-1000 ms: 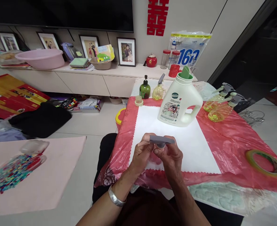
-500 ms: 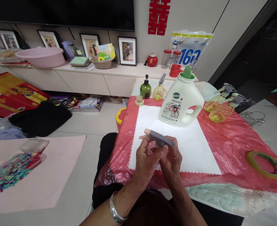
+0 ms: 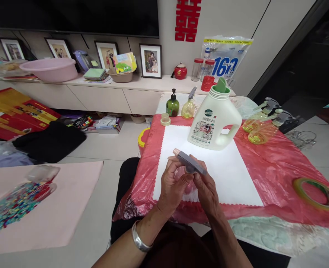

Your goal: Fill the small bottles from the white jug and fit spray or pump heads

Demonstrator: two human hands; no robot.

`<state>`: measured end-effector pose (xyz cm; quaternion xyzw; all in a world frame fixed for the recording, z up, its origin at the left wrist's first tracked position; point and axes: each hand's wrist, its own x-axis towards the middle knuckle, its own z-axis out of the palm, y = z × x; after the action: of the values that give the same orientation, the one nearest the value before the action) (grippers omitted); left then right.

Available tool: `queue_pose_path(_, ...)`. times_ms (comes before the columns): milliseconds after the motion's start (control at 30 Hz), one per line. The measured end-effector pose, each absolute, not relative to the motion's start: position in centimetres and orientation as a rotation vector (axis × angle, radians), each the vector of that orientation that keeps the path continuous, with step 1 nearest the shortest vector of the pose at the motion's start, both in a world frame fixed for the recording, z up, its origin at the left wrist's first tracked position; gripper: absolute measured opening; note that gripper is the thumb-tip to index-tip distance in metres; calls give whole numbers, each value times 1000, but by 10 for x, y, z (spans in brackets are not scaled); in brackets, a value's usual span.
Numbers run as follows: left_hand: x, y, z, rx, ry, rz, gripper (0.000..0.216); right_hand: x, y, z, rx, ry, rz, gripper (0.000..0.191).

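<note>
Above the white sheet [image 3: 231, 178], both hands are closed around a spray bottle [image 3: 191, 162] with a grey trigger head and a pinkish see-through body. My left hand [image 3: 171, 186] wraps the bottle's left side, its thumb just under the spray head. At the right, my right hand [image 3: 207, 186] grips near the collar, with the thumb close to the other thumb. The nozzle points up and to the left. Behind the hands stands a large white detergent jug [image 3: 214, 119], its mouth uncapped and showing a green spout.
A green pump bottle [image 3: 172, 104], a spray bottle with yellow liquid [image 3: 188, 107] and a pale cap [image 3: 165, 119] stand at the back. More yellow-filled spray bottles [image 3: 261, 133] are on the right. A tape roll [image 3: 300, 191] lies on the red plastic cover [image 3: 276, 182].
The spray head has tilted more steeply, its nozzle higher. My right hand's thumb and fingers have shifted around the collar. The jug and the other bottles stay in place.
</note>
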<state>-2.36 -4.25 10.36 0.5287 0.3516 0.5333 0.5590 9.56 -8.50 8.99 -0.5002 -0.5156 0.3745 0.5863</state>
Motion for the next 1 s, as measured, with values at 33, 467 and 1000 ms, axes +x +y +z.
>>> queue_pose_path(33, -23, -42, 105, 1266, 828, 1262, 26, 95, -85, 90, -1186, -1202, 867, 44)
queue_pose_path(467, -24, -46, 98, 1213, 740, 1293, 16, 92, -82, 104, -1119, -1158, 829, 27)
queue_pose_path(1000, -24, -49, 108, 1127, 680, 1242, 18, 71, -82, 88, -1258, -1036, 545, 22)
